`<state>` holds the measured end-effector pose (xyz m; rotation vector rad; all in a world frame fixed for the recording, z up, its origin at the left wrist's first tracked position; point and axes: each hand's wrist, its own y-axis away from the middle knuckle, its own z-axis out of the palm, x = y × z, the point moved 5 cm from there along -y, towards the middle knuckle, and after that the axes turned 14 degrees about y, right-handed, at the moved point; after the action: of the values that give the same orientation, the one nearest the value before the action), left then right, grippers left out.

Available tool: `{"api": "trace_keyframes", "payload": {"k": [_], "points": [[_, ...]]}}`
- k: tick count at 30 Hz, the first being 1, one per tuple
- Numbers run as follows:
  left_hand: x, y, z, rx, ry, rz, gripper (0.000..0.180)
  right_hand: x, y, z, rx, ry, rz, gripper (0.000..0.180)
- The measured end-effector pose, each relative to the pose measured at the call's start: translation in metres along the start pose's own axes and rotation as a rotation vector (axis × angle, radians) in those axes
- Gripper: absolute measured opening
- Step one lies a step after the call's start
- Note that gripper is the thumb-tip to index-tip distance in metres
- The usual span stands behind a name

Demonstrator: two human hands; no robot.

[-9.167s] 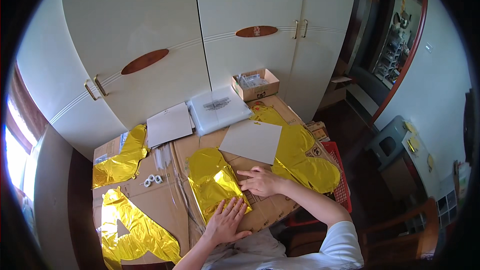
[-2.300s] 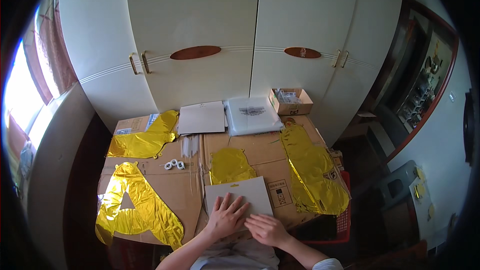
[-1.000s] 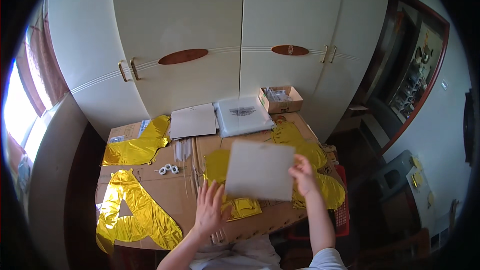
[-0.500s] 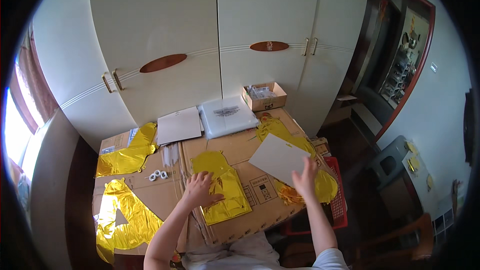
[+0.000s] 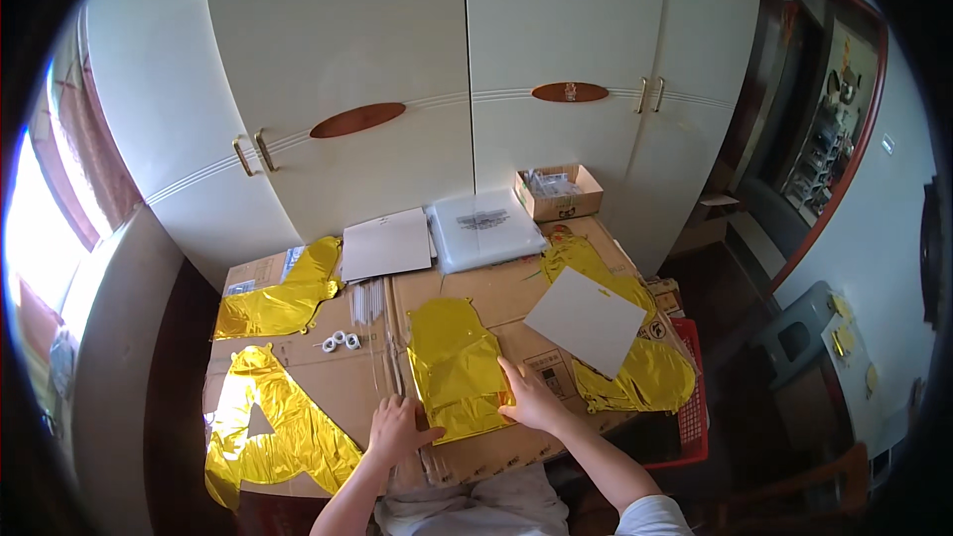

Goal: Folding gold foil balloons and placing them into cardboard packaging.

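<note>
A folded gold foil balloon (image 5: 459,362) lies flat in front of me on the cardboard-covered table (image 5: 338,392). My left hand (image 5: 398,431) rests at its near left edge, fingers spread and thumb touching the foil. At the right edge is my right hand (image 5: 532,398), its fingers stretched along the foil. Farther right, a white card (image 5: 586,321) with a small yellowish slot lies tilted on top of more gold foil (image 5: 647,377). On the left spreads an A-shaped foil balloon (image 5: 288,427), unfolded and shiny.
Another gold foil balloon (image 5: 283,308) lies at the far left. Along the back are white cards (image 5: 387,243), a stack of clear plastic bags (image 5: 486,228) and a small carton (image 5: 559,201). White rolls (image 5: 342,340) sit near thin straws (image 5: 368,301). A red basket (image 5: 692,427) stands off the right edge.
My right hand has let go of the white card, which now lies on the foil, and moved left to the folded balloon. My left hand slid nearer, to the balloon's lower left edge.
</note>
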<state>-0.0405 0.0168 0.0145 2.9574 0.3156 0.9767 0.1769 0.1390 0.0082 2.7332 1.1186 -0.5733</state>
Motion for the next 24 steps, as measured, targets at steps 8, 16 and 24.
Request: {"api": "trace_keyframes", "payload": {"k": [8,16,24], "points": [[-0.001,-0.010,0.000,0.090,0.106,-0.036,0.052,0.001,-0.018,0.000,-0.092,-0.059,0.041,0.104],[-0.002,-0.013,-0.002,0.157,0.111,0.008,0.062,0.009,-0.028,0.004,-0.063,-0.126,0.084,0.104],[-0.001,-0.018,-0.007,0.184,0.096,0.074,0.073,0.008,-0.030,-0.004,-0.104,-0.156,0.070,0.046]]}}
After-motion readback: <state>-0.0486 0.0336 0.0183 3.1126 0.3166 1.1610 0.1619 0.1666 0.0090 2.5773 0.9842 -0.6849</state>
